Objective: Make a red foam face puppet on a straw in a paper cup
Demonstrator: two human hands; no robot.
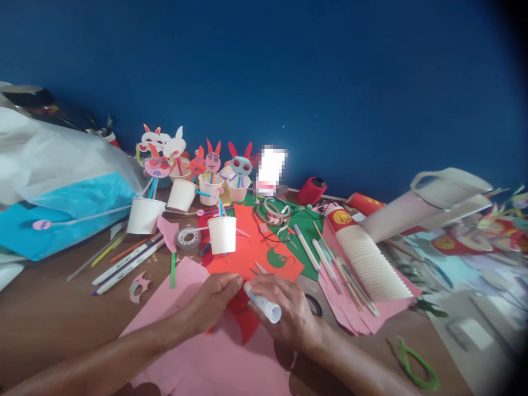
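Note:
My right hand (286, 308) is closed around a white glue stick (264, 307), its hollow end pointing towards me. The fingers of my left hand (216, 300) pinch the edge of a red paper cutout (243, 322) with dark marks on it. Both hands meet at the cutout's upper edge, where the tip of the stick is hidden. Beneath them lies a pink paper sheet (177, 352). Just beyond my right hand, the blades of scissors (259, 268) rest on an orange-red sheet (247, 225). A white paper cup (223, 235) with straws stands on that sheet.
Several white cups with paper bunny faces (213, 162) stand at the back. Left are markers (127, 269), a tape roll (188, 238) and a plastic bag (61, 154). Right are stacked cups (371, 264), wooden sticks (346, 275), a pitcher (404, 214) and a green pipe cleaner (416, 363).

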